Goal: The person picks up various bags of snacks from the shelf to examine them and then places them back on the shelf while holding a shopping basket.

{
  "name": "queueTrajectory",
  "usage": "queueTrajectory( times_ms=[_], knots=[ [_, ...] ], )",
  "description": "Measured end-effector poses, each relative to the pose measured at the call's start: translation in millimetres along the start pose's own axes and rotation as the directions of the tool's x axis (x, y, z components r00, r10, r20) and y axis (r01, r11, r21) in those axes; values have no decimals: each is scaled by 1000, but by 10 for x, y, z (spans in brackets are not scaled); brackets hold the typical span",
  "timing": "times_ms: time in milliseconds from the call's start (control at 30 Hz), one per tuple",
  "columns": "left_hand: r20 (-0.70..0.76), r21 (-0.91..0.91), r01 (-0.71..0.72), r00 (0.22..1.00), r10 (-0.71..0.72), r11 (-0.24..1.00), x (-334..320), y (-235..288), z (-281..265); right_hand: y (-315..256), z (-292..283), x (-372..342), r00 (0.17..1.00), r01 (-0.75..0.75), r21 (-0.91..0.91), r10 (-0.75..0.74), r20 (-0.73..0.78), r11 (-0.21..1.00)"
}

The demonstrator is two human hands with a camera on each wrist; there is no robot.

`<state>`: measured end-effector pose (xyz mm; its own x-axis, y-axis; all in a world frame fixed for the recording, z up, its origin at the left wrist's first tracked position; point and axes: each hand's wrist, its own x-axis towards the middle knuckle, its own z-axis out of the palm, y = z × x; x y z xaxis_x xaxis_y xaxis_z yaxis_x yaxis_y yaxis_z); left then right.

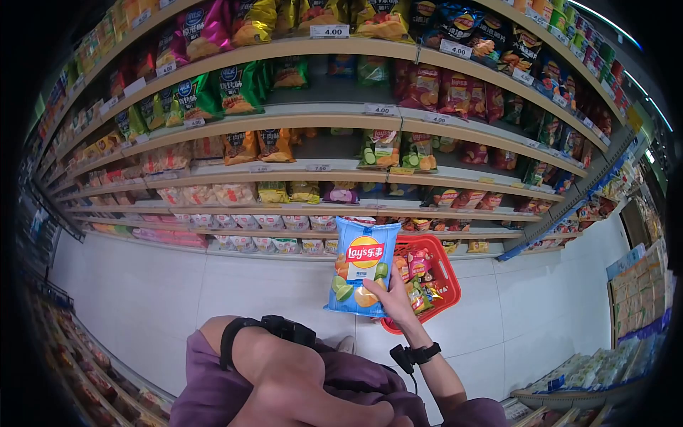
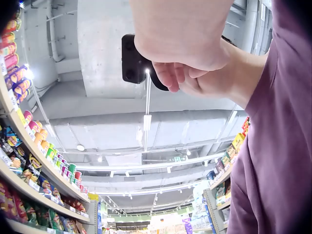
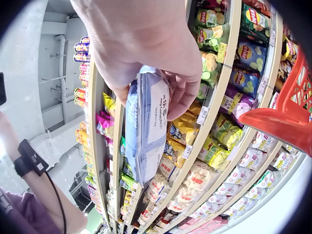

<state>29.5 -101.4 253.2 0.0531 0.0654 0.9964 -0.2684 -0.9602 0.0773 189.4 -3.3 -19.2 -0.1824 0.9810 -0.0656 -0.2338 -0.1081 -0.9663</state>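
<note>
"Just below centre, toward six o'clock in the head view, how far along is that blue bag (image 1: pixel 361 249)?"

"Partway, I'd judge. It is clear of the shelves (image 1: pixel 370 47) at twelve o'clock and held up, its printed front toward the wearer."

"And farther right, at four o'clock?"

"A red basket (image 1: pixel 447 274) with several packets (image 1: pixel 420 263) already inside. The blue bag isn't among them; it only overlaps the basket's left side from above, and I can't tell the gap in height. Whether more is left to do, the pictures don't settle."

"Now the hands, left one first."

"Near seven o'clock, the left arm is folded in close to the body. Its own wrist view shows the left hand (image 2: pixel 183 39) with fingertips loosely bent and nothing seen in them."

"The right?"

"At five o'clock, the right hand (image 1: pixel 390 295) grips the bag by its lower right edge. The forearm slants up toward eleven o'clock, a black band (image 1: pixel 427 352) at the wrist. The thumb lies across the front; the right wrist view shows the fingers curled against the other face."
</note>
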Motion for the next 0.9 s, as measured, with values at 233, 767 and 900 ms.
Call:
queueTrajectory(
  times_ms=[233,767,900],
  knots=[
    [-18,17,-14,1000,14,1000,-8,9,39,34,-18,-6,1000,-12,-20,12,-1,1000],
    [147,166,44,987,-69,985,-27,-161,-41,-25,17,-63,1000,-16,4,16,7,1000],
    [170,189,189,960,-221,964,-303,-528,-166,171,-47,-22,998,62,-98,-65,-24,993]
  ],
)
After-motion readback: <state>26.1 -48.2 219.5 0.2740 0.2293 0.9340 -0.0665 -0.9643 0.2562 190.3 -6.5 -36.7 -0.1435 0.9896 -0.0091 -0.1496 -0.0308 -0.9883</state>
